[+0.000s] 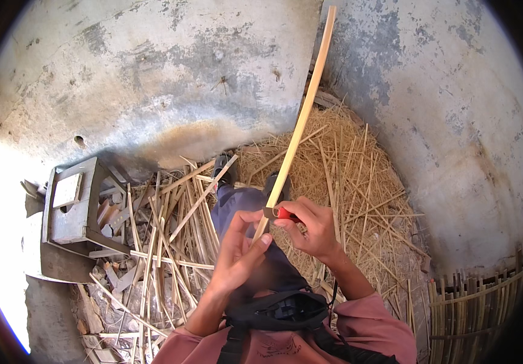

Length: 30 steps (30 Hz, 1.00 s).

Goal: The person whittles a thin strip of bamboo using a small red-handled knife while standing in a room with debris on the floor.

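As left hand (pixel 239 252) pinches strip (pixel 300 121), right (pixel 313 229) — tool (pixel 284 213)

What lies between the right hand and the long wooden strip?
In the head view, a red-handled tool, gripped in the right hand, its dark end at the strip.

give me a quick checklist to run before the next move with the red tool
1. Strip held: ok, its near end is in the left hand.
2. Red tool held: ok, in the right hand.
3. Left fingertips well clear of the blade: not ok, they look close to it.
4. Blade sharp: cannot tell, too small.
5. Strip's far end clear of the wall: cannot tell, they overlap in view.
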Tool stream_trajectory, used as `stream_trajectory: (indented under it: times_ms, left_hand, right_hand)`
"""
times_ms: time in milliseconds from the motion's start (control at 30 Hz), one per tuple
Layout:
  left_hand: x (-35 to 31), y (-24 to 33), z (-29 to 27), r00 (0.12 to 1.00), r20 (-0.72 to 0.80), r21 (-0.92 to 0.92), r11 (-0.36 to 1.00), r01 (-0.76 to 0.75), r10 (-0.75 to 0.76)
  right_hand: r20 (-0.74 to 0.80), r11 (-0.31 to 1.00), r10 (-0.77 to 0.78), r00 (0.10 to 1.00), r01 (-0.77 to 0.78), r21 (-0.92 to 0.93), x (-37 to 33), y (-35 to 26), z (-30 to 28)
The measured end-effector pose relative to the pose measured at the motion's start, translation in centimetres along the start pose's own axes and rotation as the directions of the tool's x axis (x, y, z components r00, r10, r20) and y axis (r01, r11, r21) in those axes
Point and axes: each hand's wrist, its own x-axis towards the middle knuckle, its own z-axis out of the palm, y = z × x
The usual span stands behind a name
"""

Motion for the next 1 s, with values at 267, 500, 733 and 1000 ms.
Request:
stream_trajectory:
  times_ms: [267,500,733,1000]
  left_hand:
    - [-0.9,-0.6,-0.6,0.996,0.009,0.001,0.996,0.091,-0.091]
    - [-2.4,-1.3,-1.0,0.990,-0.053,0.056,0.989,0.137,-0.134]
    - [-3.4,-2.1,-1.6,0.982,-0.078,0.113,0.977,0.179,-0.171]
    - [-4.3,-2.5,-2.2,0.969,-0.085,0.065,0.970,0.236,-0.230]
  right_hand:
    - [-0.188,0.996,0.085,0.979,-0.079,0.037,0.9,2.3,-0.1]
    - [-0.117,0.981,0.192,0.974,-0.191,0.020,2.5,5.0,-1.8]
    - [-0.254,0.980,0.194,0.948,-0.178,0.085,3.3,8.8,-1.3]
    - [-0.203,0.964,0.263,0.943,-0.267,0.012,3.9,11.3,-1.5]
